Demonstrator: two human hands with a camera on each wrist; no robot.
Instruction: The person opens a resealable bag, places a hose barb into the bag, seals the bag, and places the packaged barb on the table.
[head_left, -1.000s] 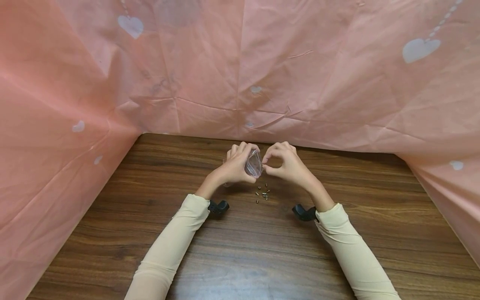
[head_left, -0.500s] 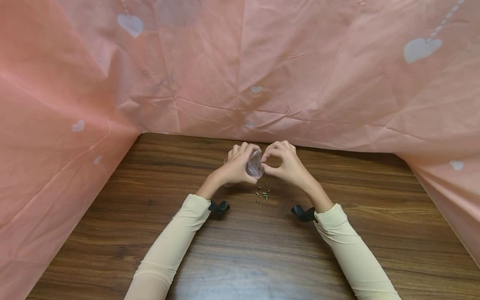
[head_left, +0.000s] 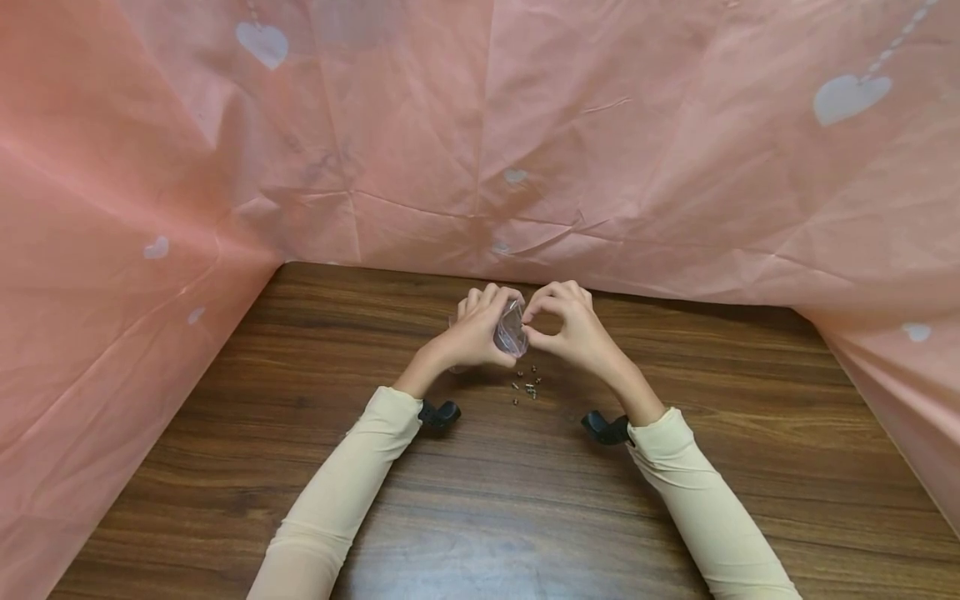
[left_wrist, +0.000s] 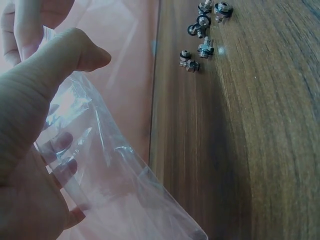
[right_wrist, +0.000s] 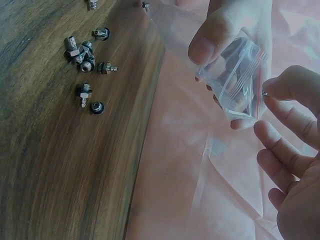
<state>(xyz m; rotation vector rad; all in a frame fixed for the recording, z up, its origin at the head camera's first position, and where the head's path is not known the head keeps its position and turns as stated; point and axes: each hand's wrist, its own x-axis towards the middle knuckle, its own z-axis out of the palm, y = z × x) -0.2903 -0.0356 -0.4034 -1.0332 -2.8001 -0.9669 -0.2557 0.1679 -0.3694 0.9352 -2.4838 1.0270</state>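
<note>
My left hand [head_left: 472, 337] grips a clear zip-lock bag [right_wrist: 235, 82], its mouth held apart and turned toward my right hand [head_left: 573, 329]. Thumb and forefinger of the right hand pinch a tiny metal fitting [right_wrist: 265, 93] right at the bag's red-striped zip edge. Most of that fitting is hidden by the fingertips. In the right wrist view, another small fitting [right_wrist: 145, 6] shows at the bag's bottom corner. Several loose metal fittings [head_left: 530, 389] with dark rings lie on the table just below the hands; the left wrist view shows these fittings [left_wrist: 205, 47] too.
A brown wood-grain table [head_left: 480, 500] spreads beneath both arms. Pink cloth with white hearts [head_left: 420, 150] hangs along its back and sides. Each wrist carries a black camera mount [head_left: 606, 427].
The right fingertips have moved slightly left, up to the bag's mouth. The bag has shifted a little right with the left hand. The loose fittings stay in place.
</note>
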